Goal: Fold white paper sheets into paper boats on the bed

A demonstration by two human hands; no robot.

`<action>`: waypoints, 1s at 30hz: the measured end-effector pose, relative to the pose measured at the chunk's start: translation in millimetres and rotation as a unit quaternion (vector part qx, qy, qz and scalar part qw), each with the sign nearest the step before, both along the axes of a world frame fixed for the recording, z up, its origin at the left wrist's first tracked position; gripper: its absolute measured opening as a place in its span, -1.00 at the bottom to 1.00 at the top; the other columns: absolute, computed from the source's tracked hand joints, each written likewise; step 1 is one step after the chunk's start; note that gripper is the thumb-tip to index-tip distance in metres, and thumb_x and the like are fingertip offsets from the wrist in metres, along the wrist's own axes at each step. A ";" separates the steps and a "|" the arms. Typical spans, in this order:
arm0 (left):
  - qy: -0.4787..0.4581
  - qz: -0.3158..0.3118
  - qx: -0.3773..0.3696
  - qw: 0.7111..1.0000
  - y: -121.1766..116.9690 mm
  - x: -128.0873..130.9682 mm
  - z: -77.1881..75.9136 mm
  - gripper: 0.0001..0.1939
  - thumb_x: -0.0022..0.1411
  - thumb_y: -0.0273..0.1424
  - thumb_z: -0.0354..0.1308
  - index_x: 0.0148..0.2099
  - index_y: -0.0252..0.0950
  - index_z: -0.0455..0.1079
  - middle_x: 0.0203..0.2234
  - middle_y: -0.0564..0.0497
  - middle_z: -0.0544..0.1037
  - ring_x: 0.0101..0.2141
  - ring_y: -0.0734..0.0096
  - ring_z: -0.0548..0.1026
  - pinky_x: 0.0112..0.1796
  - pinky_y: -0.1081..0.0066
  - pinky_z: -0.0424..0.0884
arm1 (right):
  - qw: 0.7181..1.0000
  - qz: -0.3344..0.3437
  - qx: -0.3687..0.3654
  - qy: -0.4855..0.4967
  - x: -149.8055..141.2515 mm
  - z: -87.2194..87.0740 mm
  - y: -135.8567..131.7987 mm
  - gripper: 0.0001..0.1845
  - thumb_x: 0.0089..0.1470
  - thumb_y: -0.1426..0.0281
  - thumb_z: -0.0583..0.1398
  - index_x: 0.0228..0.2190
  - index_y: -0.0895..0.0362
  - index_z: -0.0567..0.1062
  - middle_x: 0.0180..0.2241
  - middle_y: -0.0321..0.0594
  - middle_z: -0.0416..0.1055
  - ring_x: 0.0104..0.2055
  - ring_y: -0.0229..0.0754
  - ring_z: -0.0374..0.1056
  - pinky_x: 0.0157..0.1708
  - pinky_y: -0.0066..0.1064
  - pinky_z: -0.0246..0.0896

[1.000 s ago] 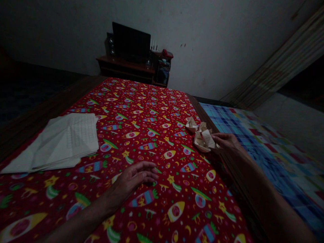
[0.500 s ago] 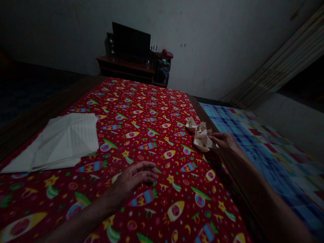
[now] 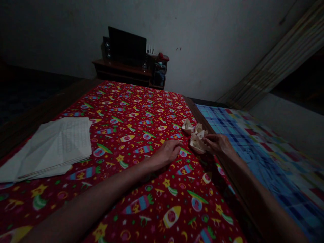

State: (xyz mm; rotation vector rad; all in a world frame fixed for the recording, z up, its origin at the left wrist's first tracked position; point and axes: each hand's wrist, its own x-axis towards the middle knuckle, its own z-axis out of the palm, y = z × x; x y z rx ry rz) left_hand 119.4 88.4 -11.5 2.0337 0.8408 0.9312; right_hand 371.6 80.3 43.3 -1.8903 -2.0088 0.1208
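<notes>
Several small folded paper boats stand close together near the right edge of the red patterned cloth (image 3: 131, 118). My right hand (image 3: 220, 145) pinches the side of the nearest paper boat (image 3: 198, 143), which sits upright and touches its neighbours. Just behind it is another folded paper boat (image 3: 187, 127). My left hand (image 3: 168, 152) hovers low over the cloth to the left of the boats, apart from them. Its fingers are loosely bent with nothing visible in them.
On the left of the cloth lies a stack of white paper sheets (image 3: 58, 145). A dark wooden edge runs along both sides. To the right is a blue plaid cover (image 3: 222, 125). A dark monitor (image 3: 128, 45) stands on a brown desk (image 3: 121, 69) by the wall.
My left hand has moved right and away from me, toward the paper boats. My right hand stays at the nearest boat. The whole view has shifted slightly.
</notes>
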 end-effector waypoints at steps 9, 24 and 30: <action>0.027 0.090 0.049 0.994 36.7 85.5 -20.9 -0.73 0.25 -0.43 -0.02 -0.12 -0.44 0.44 -0.29 -0.18 0.55 -0.23 0.22 0.48 -0.17 0.32 0.35 | 0.998 0.054 0.012 -0.015 4.6 -11.4 -1.5 -0.60 0.08 0.23 0.06 -0.42 0.23 0.59 -0.54 -0.19 0.49 -0.56 -0.26 0.33 -0.62 -0.53 -0.02; 0.031 0.073 0.082 0.994 39.9 91.0 -25.0 -0.73 0.22 -0.48 -0.02 -0.31 -0.37 0.53 -0.49 -0.06 0.58 -0.49 0.40 0.47 -0.43 0.50 0.27 | 0.995 -0.002 0.039 -0.097 -21.5 -12.9 -16.7 -0.69 0.12 0.27 0.07 -0.31 0.09 0.59 -0.45 -0.15 0.55 -0.48 -0.18 0.43 -0.51 -0.48 0.07; 0.036 0.075 0.082 0.993 37.9 90.3 -21.2 -0.75 0.18 -0.52 0.00 -0.32 -0.37 0.53 -0.49 -0.08 0.58 -0.49 0.39 0.47 -0.44 0.49 0.27 | 0.987 -0.051 0.039 -0.147 -29.4 -14.6 -18.7 -0.71 0.14 0.27 0.06 -0.31 0.06 0.57 -0.43 -0.16 0.55 -0.42 -0.14 0.45 -0.50 -0.46 0.03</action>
